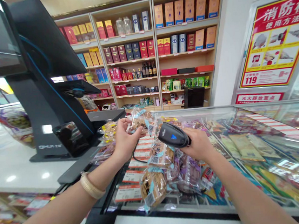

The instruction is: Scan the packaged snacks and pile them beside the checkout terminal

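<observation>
My left hand (127, 137) pinches a clear-wrapped round pastry (140, 121) with blue markings, raised above the glass-topped freezer. In my right hand (198, 144) is a black handheld barcode scanner (174, 135), its head pointing left toward that pastry. Just below the scanner lies a similar wrapped pastry (161, 155) with its barcode facing up. Closer to me another one (153, 187) rests near the freezer's front edge. Purple-wrapped packets (189, 173) are heaped beside them, partly hidden by my right wrist.
A black checkout terminal (55, 100) stands on the white counter (20, 173) at left. More wrapped packets (109, 130) lie by its base. The freezer (248, 151) holds frozen packs under glass. Shelves (130, 61) of boxes and bottles line the back, and a red sign (272, 40) hangs right.
</observation>
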A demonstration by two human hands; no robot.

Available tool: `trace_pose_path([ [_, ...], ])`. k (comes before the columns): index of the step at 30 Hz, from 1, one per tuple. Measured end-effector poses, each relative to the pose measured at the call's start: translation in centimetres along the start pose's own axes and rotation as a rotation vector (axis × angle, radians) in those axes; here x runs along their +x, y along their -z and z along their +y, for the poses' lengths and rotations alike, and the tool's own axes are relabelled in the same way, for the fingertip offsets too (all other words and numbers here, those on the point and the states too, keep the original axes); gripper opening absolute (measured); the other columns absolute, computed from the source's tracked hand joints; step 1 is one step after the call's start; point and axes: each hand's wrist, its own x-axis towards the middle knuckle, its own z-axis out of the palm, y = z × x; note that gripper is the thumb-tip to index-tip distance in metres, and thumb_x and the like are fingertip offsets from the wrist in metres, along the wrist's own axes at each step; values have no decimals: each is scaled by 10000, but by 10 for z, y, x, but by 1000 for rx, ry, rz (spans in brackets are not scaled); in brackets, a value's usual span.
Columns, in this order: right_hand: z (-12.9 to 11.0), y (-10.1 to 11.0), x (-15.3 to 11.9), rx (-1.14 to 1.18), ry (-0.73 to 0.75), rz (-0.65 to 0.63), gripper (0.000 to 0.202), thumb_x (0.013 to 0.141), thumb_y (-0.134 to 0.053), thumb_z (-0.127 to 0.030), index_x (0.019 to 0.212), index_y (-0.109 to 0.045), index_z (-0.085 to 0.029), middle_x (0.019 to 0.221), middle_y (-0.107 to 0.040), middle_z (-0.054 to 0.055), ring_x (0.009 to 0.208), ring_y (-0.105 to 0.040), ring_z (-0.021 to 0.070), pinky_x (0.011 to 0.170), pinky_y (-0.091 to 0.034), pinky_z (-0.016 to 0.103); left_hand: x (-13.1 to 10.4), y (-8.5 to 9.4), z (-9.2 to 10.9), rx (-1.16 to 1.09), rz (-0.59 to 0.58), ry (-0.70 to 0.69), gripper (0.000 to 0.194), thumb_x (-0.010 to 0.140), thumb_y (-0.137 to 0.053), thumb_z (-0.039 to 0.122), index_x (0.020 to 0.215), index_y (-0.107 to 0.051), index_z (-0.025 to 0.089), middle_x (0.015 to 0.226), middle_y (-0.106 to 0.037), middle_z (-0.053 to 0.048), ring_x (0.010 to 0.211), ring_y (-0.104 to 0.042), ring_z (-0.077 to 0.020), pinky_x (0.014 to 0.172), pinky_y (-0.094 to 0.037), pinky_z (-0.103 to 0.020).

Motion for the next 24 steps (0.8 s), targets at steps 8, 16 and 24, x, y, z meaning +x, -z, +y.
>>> trace_pose_path([
  [8,24,3,-1,-50,-256,465,179,729,-608,-378,749,-641,-204,668,-683,52,587,-618,216,537,-438,289,10,-12,-2,-198,-46,266,450,629,-784,252,901,-427,213,837,-626,34,722,-659,-122,681,-612,-341],
  [16,42,0,-5,-104,-373,556,241,740,-622,-432,652,-607,-208,593,-641,51,532,-580,210,509,-407,293,28,-63,-28,-263,-77,487,390,650,-833,199,789,-470,185,748,-646,-9,668,-657,-116,737,-575,-310],
  [24,38,1,-4,-109,-342,527,177,740,-616,-388,700,-622,-215,628,-648,60,578,-604,231,537,-426,307,32,-75,-43,170,-157,362,289,656,-790,350,817,-652,153,774,-693,-66,692,-637,-162,654,-496,-281],
])
